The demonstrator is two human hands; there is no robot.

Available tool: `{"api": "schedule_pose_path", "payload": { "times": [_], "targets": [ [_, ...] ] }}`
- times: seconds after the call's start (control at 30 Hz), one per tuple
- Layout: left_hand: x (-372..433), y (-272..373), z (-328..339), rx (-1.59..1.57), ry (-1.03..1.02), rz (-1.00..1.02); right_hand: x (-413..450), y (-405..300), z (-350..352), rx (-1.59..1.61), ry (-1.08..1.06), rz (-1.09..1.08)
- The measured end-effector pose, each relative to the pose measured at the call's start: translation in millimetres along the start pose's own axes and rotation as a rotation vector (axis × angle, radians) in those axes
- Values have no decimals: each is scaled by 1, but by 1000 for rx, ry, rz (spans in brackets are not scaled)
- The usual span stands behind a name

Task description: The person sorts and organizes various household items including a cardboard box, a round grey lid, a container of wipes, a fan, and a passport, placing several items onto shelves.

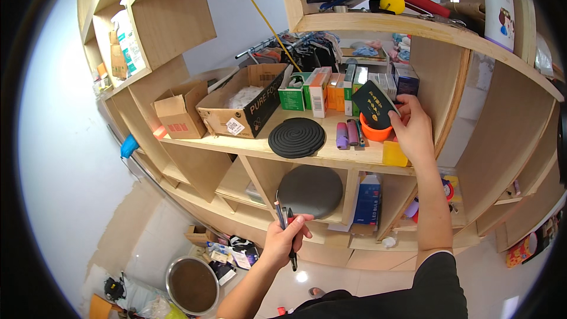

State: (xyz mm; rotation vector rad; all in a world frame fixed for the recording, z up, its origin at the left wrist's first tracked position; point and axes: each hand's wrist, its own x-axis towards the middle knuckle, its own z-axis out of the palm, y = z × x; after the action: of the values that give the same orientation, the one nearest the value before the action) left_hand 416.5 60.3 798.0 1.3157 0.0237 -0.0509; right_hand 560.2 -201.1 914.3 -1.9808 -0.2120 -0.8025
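Note:
My right hand [414,130] grips a dark booklet [371,101] with gold writing on its cover. The booklet is tilted above and behind an orange round container [374,133], whose inside it partly hides. Lower and to the left, in front of the shelves, my left hand [285,241] holds several pens [284,217] in a bunch. Left of the orange container lie a purple lighter-like item [341,135] and a darker tube [352,132]. A yellow square item [394,154] sits at the shelf edge below my right hand.
A black coil [297,137] lies on the wooden shelf [252,145]. Medicine-like boxes [318,93] stand behind it, and two cardboard boxes [241,110] [179,113] stand left. An upper shelf board [381,22] overhangs. Below are a dark round disc [310,190] and a bulb box [367,201].

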Motion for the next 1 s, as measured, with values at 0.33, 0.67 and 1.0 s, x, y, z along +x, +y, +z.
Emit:
{"api": "schedule_pose_path", "payload": {
  "times": [0.33,0.67,1.0],
  "targets": [
    [-3,-10,-4,-37,-8,-25,0,6,3,-204,147,-260],
    [-3,-6,-10,-80,-21,-39,17,13,2,89,86,-84],
    [3,10,3,-157,-93,-91,36,21,10,16,136,-103]
  ]
}}
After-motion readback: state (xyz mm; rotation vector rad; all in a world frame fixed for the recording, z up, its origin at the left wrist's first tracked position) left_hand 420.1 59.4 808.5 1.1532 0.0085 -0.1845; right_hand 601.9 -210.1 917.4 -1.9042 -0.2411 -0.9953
